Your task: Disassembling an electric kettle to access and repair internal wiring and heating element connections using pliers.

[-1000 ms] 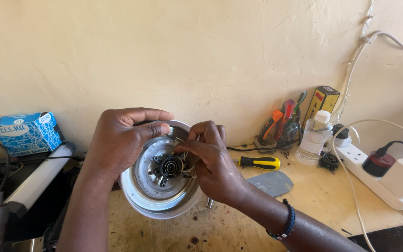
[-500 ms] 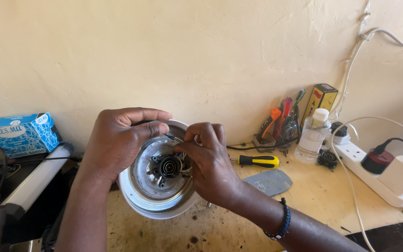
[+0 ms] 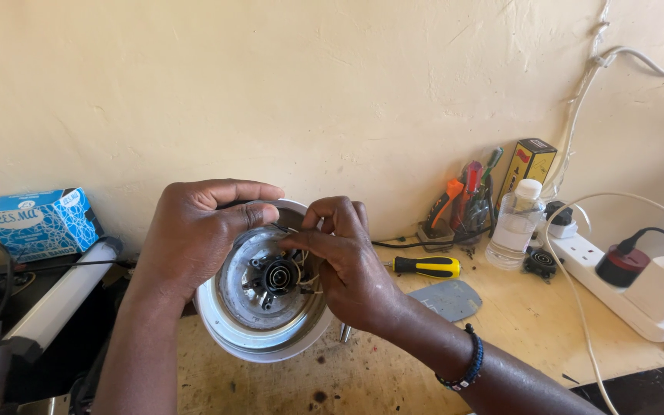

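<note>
The left hand held a round metal base up over the wooden desk. Its fingers were curled around the top rim, and the thumb pressed on the inside. The open side of the base faced the camera, with a dark round part in the middle. The right hand was bunched at the right rim, its fingertips pinching thin wires next to that dark part. A yellow and black screwdriver lay on the desk just right of that hand, near a flat grey plate. A clear bottle stood farther right, beside a white power strip. A blue box sat at the far left.
</note>
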